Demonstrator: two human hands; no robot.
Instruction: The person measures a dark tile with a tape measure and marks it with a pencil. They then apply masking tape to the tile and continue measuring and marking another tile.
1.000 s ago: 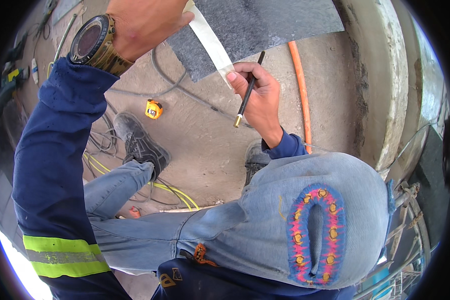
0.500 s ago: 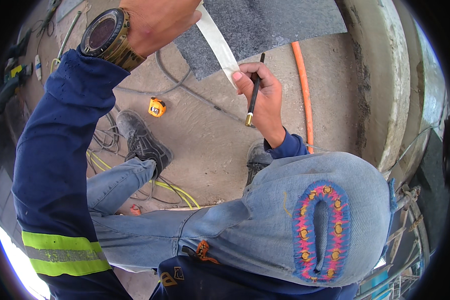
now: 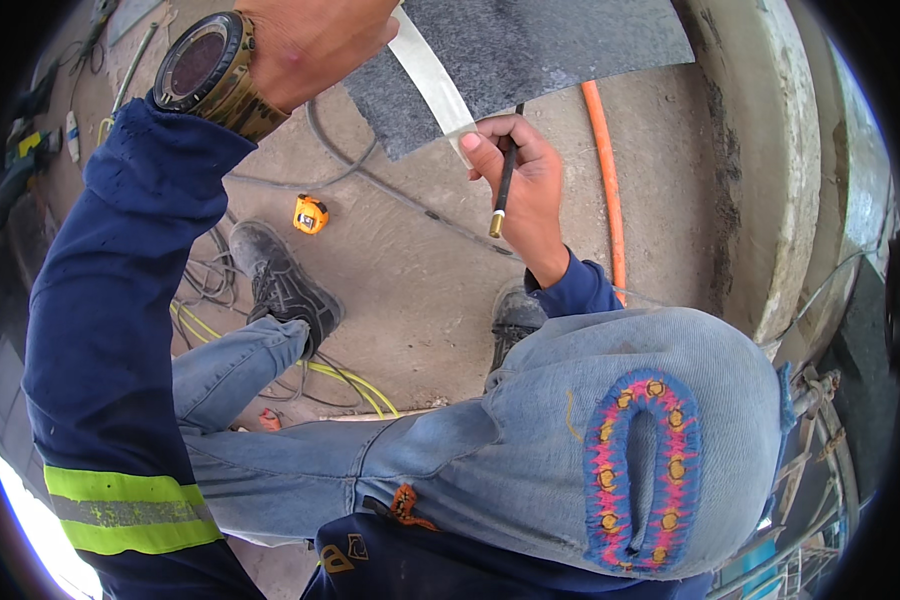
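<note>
Up top, the left hand point(image 3: 310, 40) presses on a metal ruler point(image 3: 432, 80) lying across a grey slab point(image 3: 530, 60), its fingers out of view. The right hand point(image 3: 525, 185) pinches a pencil point(image 3: 505, 175) against the ruler. Below, a tape measure point(image 3: 311, 214), orange hose point(image 3: 610, 190) and cables point(image 3: 390, 190) lie on the concrete floor point(image 3: 410, 290), the raised knee point(image 3: 630, 450) hiding part.

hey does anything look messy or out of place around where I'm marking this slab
Mostly the floor. Loose grey and yellow cables lie tangled around your left shoe, and a yellow tape measure sits on the concrete. An orange hose runs past your right hand. The grey slab itself looks undamaged.
</note>
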